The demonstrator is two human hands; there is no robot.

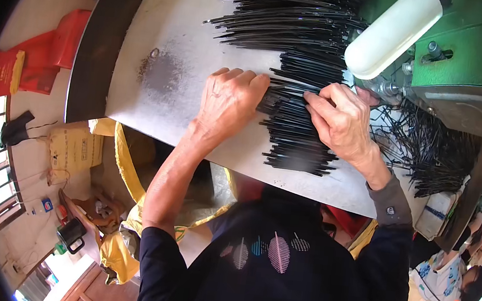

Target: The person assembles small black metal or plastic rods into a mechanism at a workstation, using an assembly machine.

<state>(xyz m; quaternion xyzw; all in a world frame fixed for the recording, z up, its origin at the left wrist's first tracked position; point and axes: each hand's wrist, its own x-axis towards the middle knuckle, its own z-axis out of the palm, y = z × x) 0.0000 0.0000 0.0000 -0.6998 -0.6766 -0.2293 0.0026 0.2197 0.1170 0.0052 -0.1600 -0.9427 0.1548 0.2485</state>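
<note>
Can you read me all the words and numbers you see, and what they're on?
None is clear enough to quote:
Red bag: marks too small to read.
Yellow sack: faint print, too blurred.
Small blue label: too small.
Badge on the grey cuff: too small.

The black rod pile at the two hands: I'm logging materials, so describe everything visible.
The pile is many thin, glossy black rods, perhaps plastic or coated metal, lying side by side crosswise with uneven ends. It rests on the pale tabletop, next to a longer-rod pile. The right hand touches its top; the left hand is at its left ends.
</note>
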